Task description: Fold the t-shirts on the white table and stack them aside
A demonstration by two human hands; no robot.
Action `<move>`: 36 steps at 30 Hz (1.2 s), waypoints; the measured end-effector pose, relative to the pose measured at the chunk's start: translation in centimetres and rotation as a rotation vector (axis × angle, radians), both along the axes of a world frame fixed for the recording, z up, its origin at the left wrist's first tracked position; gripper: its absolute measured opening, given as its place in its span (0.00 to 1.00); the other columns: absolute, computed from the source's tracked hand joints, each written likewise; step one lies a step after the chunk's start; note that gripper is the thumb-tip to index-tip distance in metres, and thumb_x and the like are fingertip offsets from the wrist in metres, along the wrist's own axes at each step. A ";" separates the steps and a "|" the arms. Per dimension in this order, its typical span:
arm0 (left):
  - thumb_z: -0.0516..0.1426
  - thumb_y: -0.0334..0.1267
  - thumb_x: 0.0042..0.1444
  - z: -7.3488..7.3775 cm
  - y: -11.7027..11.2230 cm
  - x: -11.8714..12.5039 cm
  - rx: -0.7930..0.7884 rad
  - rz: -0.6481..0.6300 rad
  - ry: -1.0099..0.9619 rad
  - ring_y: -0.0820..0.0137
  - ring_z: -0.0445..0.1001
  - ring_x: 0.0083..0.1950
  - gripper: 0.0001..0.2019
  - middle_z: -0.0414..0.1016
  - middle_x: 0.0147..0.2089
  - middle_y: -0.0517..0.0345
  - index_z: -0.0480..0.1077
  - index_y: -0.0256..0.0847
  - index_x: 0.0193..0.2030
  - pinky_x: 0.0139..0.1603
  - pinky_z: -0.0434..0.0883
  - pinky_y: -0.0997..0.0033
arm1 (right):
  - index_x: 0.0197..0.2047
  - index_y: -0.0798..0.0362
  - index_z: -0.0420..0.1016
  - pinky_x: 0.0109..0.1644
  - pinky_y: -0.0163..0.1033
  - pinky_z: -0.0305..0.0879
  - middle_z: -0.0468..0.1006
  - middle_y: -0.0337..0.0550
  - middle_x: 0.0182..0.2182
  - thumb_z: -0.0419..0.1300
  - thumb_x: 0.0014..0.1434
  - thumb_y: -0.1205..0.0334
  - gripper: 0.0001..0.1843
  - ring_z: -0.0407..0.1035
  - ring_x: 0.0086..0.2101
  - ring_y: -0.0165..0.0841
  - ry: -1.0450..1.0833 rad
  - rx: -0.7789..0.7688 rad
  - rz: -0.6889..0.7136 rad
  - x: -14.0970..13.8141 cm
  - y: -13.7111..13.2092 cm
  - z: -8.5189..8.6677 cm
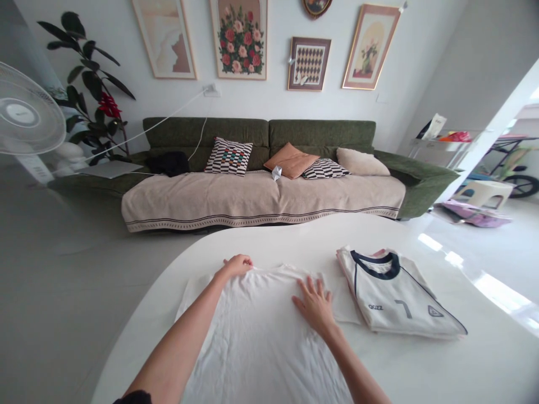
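Observation:
A plain white T-shirt [256, 336] lies spread flat on the white table [421, 370] in front of me. My left hand [236, 265] is curled at the shirt's far edge near the collar, fingers pinched on the fabric. My right hand [315, 303] lies flat on the shirt near its right shoulder, fingers spread. To the right sits a folded white jersey [400, 294] with a dark collar and the number 7, on top of a small stack of folded clothes.
A green sofa [269, 163] with a beige cover and several cushions stands beyond the table. A white fan [25, 112] and a potted plant [90, 84] are at the left. Framed pictures hang on the wall. Shelving and a stool are at the far right.

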State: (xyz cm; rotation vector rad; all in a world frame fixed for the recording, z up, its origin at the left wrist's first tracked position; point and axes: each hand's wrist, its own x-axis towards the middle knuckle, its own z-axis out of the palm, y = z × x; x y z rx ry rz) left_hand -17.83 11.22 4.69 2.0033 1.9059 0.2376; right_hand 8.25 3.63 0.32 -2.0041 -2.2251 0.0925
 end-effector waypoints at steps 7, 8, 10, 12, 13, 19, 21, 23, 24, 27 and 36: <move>0.46 0.38 0.56 -4.3 -2.5 1.1 0.367 0.080 -0.048 0.66 0.65 0.44 0.11 0.70 0.39 0.55 0.68 0.41 0.38 0.49 0.58 0.64 | 0.49 0.51 0.67 0.46 0.35 0.54 0.69 0.47 0.41 0.41 0.58 0.72 0.21 0.61 0.44 0.34 0.209 0.039 0.164 -2.8 7.2 1.8; 0.46 0.38 0.56 -4.8 -2.5 1.0 0.436 0.078 -0.080 0.67 0.66 0.42 0.11 0.70 0.37 0.55 0.68 0.41 0.36 0.47 0.59 0.66 | 0.50 0.49 0.66 0.45 0.34 0.55 0.68 0.47 0.42 0.43 0.57 0.73 0.22 0.61 0.44 0.33 0.215 0.024 0.190 -3.1 8.3 1.7; 0.47 0.34 0.54 -5.6 -2.2 0.7 0.532 0.088 -0.137 0.68 0.65 0.39 0.09 0.69 0.34 0.56 0.68 0.41 0.32 0.45 0.60 0.67 | 0.49 0.46 0.68 0.44 0.33 0.54 0.67 0.45 0.41 0.45 0.54 0.75 0.23 0.61 0.43 0.32 0.230 -0.011 0.246 -3.3 10.0 1.3; 0.46 0.31 0.52 -6.0 -1.8 0.3 0.554 0.115 -0.159 0.68 0.65 0.38 0.10 0.69 0.32 0.56 0.67 0.40 0.30 0.43 0.61 0.68 | 0.43 0.47 0.72 0.43 0.33 0.54 0.67 0.44 0.40 0.48 0.51 0.76 0.21 0.61 0.43 0.32 0.246 -0.047 0.302 -3.2 11.1 0.9; 0.45 0.29 0.51 -6.1 -1.6 0.1 0.557 0.125 -0.163 0.68 0.65 0.38 0.10 0.68 0.32 0.56 0.67 0.40 0.29 0.42 0.61 0.69 | 0.40 0.48 0.73 0.42 0.32 0.54 0.67 0.44 0.40 0.50 0.49 0.76 0.19 0.61 0.42 0.32 0.256 -0.063 0.328 -3.0 11.5 0.8; 0.46 0.29 0.49 -6.3 -1.5 0.0 0.569 0.118 -0.179 0.68 0.64 0.38 0.08 0.67 0.31 0.57 0.66 0.40 0.27 0.41 0.62 0.70 | 0.30 0.55 0.71 0.37 0.30 0.54 0.67 0.42 0.33 0.52 0.43 0.76 0.12 0.62 0.34 0.28 0.316 -0.087 0.429 -2.4 12.2 1.0; 0.47 0.29 0.48 -6.3 -1.6 0.1 0.576 0.109 -0.180 0.68 0.64 0.38 0.08 0.67 0.31 0.57 0.66 0.40 0.27 0.41 0.62 0.70 | 0.28 0.55 0.70 0.36 0.30 0.54 0.67 0.41 0.30 0.51 0.42 0.77 0.12 0.61 0.33 0.28 0.332 -0.074 0.450 -2.6 12.0 1.2; 0.47 0.29 0.48 -6.2 -1.6 0.1 0.587 0.100 -0.176 0.68 0.64 0.39 0.07 0.67 0.32 0.57 0.66 0.41 0.28 0.41 0.61 0.70 | 0.30 0.55 0.70 0.36 0.30 0.54 0.67 0.40 0.29 0.50 0.41 0.78 0.14 0.61 0.34 0.29 0.348 -0.054 0.464 -2.7 11.6 1.3; 0.47 0.29 0.49 -6.2 -1.6 0.1 0.592 0.096 -0.173 0.68 0.64 0.39 0.08 0.67 0.32 0.57 0.66 0.41 0.29 0.41 0.61 0.70 | 0.33 0.55 0.70 0.37 0.31 0.54 0.67 0.40 0.29 0.49 0.42 0.78 0.16 0.61 0.34 0.29 0.358 -0.045 0.468 -2.8 11.4 1.3; 0.47 0.29 0.50 -6.3 -1.6 0.1 0.602 0.085 -0.163 0.68 0.64 0.39 0.08 0.66 0.32 0.57 0.66 0.41 0.30 0.41 0.61 0.69 | 0.37 0.53 0.71 0.39 0.31 0.55 0.68 0.40 0.31 0.49 0.45 0.77 0.18 0.62 0.35 0.29 0.380 -0.039 0.478 -2.6 11.0 1.4; 0.47 0.29 0.51 -6.1 -1.5 0.3 0.600 0.089 -0.124 0.69 0.65 0.39 0.09 0.67 0.34 0.57 0.67 0.41 0.34 0.42 0.61 0.69 | 0.34 0.53 0.71 0.36 0.31 0.57 0.71 0.40 0.31 0.48 0.57 0.66 0.11 0.65 0.32 0.27 0.331 -0.028 0.343 -2.0 11.2 1.2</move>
